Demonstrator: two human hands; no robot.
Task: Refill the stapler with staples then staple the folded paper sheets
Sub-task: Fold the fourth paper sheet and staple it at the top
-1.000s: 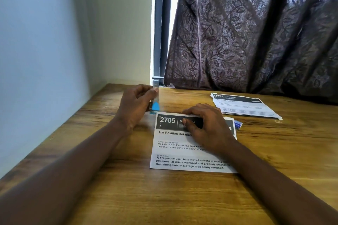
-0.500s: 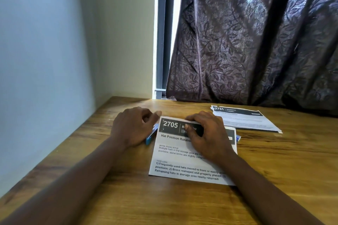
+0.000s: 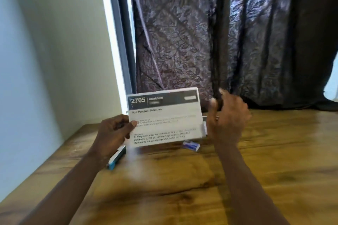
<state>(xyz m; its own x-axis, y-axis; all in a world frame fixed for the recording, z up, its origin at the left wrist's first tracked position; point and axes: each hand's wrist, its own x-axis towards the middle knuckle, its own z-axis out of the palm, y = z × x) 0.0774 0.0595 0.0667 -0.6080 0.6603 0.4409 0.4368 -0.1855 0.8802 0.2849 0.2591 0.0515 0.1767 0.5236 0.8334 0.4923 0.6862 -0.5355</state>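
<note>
The folded paper sheets (image 3: 165, 117), headed "2705", are raised off the wooden table and face me. My left hand (image 3: 114, 132) pinches their left edge between thumb and fingers. My right hand (image 3: 227, 117) is beside the sheets' right edge, blurred, fingers loosely spread and holding nothing I can see. The blue and white stapler (image 3: 118, 157) lies on the table below my left wrist, partly hidden by it. A small blue and white staple box (image 3: 191, 145) lies on the table under the sheets' lower right corner.
The wooden table (image 3: 182, 184) runs to a pale wall on the left. A dark patterned curtain (image 3: 219, 42) hangs behind it beside a window frame (image 3: 120, 42). A sliver of another paper (image 3: 210, 118) shows behind my right hand.
The stapler left my left hand and now lies on the table. My left hand took the sheets' left edge and lifted them upright. My right hand came off the paper.
</note>
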